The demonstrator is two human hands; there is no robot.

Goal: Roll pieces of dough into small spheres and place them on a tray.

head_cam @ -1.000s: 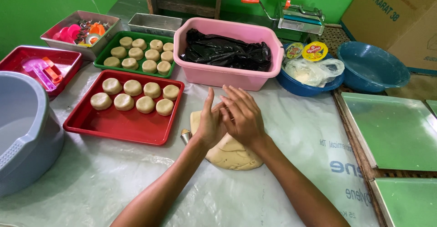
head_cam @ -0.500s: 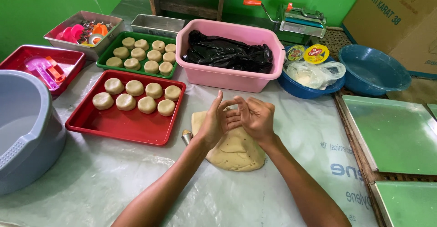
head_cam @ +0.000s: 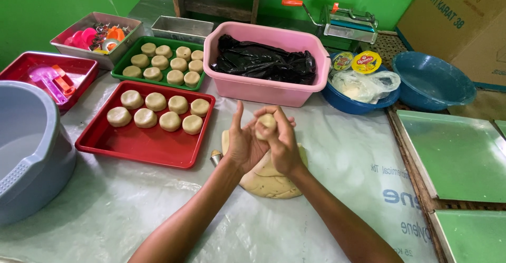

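A small pale dough ball [head_cam: 266, 122] is pressed between my two palms above the table. My left hand [head_cam: 242, 144] cups it from the left with fingers upright. My right hand [head_cam: 282, 142] wraps over it from the right. Beneath my hands lies a large flat lump of beige dough [head_cam: 266, 181] on the plastic-covered table. A small metal cutter [head_cam: 216, 157] rests just left of the lump. A red tray [head_cam: 132, 144] to the left holds several round dough pieces [head_cam: 156, 101]. Behind it a green tray [head_cam: 124, 78] holds several more.
A pink tub [head_cam: 263, 86] with black plastic stands behind my hands. A grey basin [head_cam: 26, 152] sits at far left. Blue bowls [head_cam: 432, 81], a pasta roller [head_cam: 348, 23], a second red tray [head_cam: 79, 70] with pink tools and green baking sheets [head_cam: 458, 157] surround the work area.
My hands have lifted off the big dough lump with a small piece, and they have closed around it as a ball between the palms.
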